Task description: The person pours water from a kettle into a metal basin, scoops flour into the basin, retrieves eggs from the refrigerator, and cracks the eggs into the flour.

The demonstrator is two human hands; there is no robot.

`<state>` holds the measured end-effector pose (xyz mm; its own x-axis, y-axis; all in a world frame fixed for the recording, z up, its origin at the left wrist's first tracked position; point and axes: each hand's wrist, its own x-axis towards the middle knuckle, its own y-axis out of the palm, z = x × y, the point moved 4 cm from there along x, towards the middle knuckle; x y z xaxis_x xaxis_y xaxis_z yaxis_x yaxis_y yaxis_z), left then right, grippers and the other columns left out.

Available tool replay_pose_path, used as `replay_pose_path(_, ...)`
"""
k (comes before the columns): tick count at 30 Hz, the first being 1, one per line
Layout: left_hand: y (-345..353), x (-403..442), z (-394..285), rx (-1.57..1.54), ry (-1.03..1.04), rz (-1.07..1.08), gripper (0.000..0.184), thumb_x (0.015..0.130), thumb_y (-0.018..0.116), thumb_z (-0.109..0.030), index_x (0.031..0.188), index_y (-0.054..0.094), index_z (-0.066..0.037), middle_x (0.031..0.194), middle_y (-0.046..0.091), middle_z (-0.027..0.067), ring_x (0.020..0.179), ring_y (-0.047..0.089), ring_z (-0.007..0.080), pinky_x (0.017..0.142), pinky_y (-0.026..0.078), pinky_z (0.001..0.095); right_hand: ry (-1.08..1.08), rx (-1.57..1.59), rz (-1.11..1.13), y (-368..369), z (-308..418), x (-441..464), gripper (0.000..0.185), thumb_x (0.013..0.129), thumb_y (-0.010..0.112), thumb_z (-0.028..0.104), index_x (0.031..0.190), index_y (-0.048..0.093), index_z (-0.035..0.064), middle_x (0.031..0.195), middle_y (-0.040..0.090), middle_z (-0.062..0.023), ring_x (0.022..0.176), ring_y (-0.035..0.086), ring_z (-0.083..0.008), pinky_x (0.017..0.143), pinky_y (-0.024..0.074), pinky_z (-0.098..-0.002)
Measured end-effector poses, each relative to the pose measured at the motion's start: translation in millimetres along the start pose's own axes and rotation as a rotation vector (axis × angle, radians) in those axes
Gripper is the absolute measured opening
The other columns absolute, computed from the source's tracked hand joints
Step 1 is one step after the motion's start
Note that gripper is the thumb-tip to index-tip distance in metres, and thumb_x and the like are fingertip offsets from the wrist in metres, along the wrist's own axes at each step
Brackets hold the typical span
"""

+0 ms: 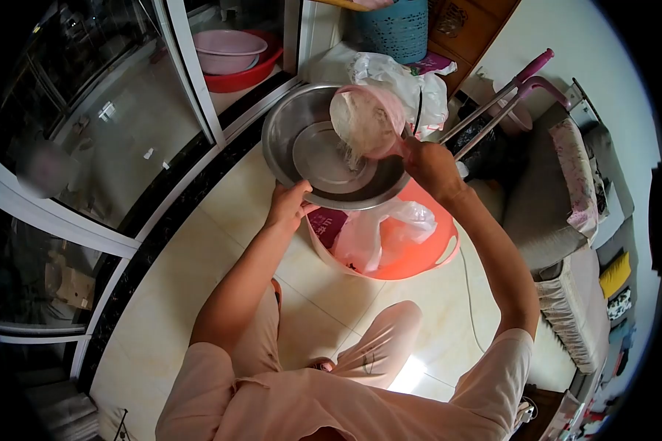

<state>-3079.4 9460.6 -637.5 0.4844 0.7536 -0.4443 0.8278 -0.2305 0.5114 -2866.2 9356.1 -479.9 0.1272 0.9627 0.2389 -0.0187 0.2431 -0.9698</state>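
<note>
A wide stainless steel basin is held out above a coral-pink tub. My left hand grips the basin's near left rim, fingers closed around it. In my right hand is the handle of a pink plastic scoop, tilted over the right side of the basin. Pale, flour-like powder fills the scoop and spills from its lower edge toward the basin. Inside the tub lie a white plastic bag and a purple packet.
White plastic bags and a blue woven-pattern basket stand behind the basin. To the right are metal poles with purple handles and a grey sofa. A glass sliding door runs along the left. A cable crosses the tiles.
</note>
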Motion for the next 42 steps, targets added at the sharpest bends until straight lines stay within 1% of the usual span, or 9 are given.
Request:
replay_pose_path(14,6.2,-5.7,-0.3,-0.036,-0.051,-0.016,0.021,0.073,0.054,-0.002,0.094,0.049,0.000,0.090,0.054,0.0131,0.080,0.057,0.0258,0.073,0.051,0.0456,-0.096,-0.332,0.049,-0.2,4.7,2.5,0.028,0.080,0.044,0.006,0.108,0.045,0.0010,0.063,0.056,-0.0176,0.057,0.058,-0.0318,0.048,0.0455,-0.0406)
replay_pose_path(17,5.4,-6.3,-1.2,-0.020,-0.051,-0.034,0.018,0.074,0.054,-0.002,0.090,0.049,0.003,0.091,0.054,0.0147,0.081,0.057,0.0266,0.075,0.052,0.0463,-0.119,-0.379,0.055,-12.4,17.1,-3.3,0.021,0.079,0.045,0.004,0.100,0.046,-0.0013,0.073,0.059,-0.0182,0.061,0.060,-0.0308,0.051,0.0481,-0.0381)
replay_pose_path(20,2.6,-4.8,0.0,-0.022,-0.041,-0.043,0.017,0.074,0.054,-0.002,0.088,0.048,0.004,0.088,0.054,0.0158,0.079,0.058,0.0269,0.075,0.052,0.0465,-0.183,-0.505,0.124,-6.4,20.5,-10.4,0.026,0.079,0.046,0.004,0.104,0.045,-0.0012,0.075,0.058,-0.0165,0.060,0.061,-0.0281,0.048,0.0481,-0.0360)
replay_pose_path(23,-0.2,-1.5,2.2,-0.058,-0.053,-0.017,0.017,0.074,0.055,-0.002,0.088,0.047,0.005,0.086,0.054,0.0164,0.077,0.058,0.0266,0.074,0.052,0.0468,-0.181,-0.513,-0.041,-18.8,18.2,-9.9,0.031,0.078,0.047,0.004,0.108,0.043,-0.0009,0.073,0.057,-0.0141,0.059,0.061,-0.0256,0.046,0.0479,-0.0340)
replay_pose_path(26,-2.4,-2.3,3.0,-0.048,-0.067,-0.045,0.016,0.074,0.055,-0.002,0.087,0.047,0.004,0.085,0.054,0.0158,0.075,0.058,0.0257,0.074,0.052,0.0472,-0.208,-0.597,0.058,-8.8,16.1,-14.2,0.034,0.077,0.047,0.005,0.110,0.043,-0.0004,0.074,0.058,-0.0139,0.058,0.061,-0.0253,0.045,0.0473,-0.0341)
replay_pose_path(30,0.1,-9.0,-0.8,-0.041,-0.055,-0.056,0.017,0.073,0.055,-0.002,0.088,0.048,0.002,0.083,0.053,0.0121,0.075,0.057,0.0238,0.074,0.052,0.0471,-0.173,-0.539,-0.099,-24.9,11.7,-14.9,0.029,0.080,0.045,0.007,0.109,0.045,0.0023,0.072,0.058,-0.0133,0.057,0.060,-0.0249,0.045,0.0463,-0.0345)
replay_pose_path(33,-1.9,-11.0,-2.7,-0.026,-0.033,-0.054,0.018,0.073,0.055,-0.002,0.090,0.048,0.000,0.081,0.052,0.0090,0.074,0.056,0.0221,0.074,0.052,0.0458,-0.081,-0.352,-0.059,-24.5,7.6,-17.3,0.027,0.079,0.050,0.007,0.106,0.049,0.0016,0.070,0.059,-0.0148,0.059,0.060,-0.0264,0.046,0.0453,-0.0352)
replay_pose_path(39,-3.1,-12.1,-7.6,-0.029,-0.035,-0.034,0.020,0.073,0.055,-0.004,0.092,0.049,0.000,0.087,0.055,0.0102,0.079,0.057,0.0216,0.073,0.052,0.0422,0.486,1.109,-0.133,-30.7,-26.0,-75.5,0.029,0.079,0.058,0.013,0.103,0.053,-0.0033,0.062,0.054,-0.0060,0.048,0.051,-0.0126,0.040,0.0383,-0.0253)
replay_pose_path(42,-6.8,-10.8,-7.0,-0.058,-0.035,-0.008,0.021,0.074,0.054,-0.003,0.094,0.050,0.001,0.091,0.056,0.0120,0.082,0.058,0.0229,0.073,0.052,0.0420,0.712,1.288,-0.157,-39.8,-28.8,-135.5,0.032,0.081,0.055,0.017,0.106,0.052,-0.0031,0.053,0.045,0.0013,0.041,0.042,-0.0044,0.037,0.0312,-0.0171)
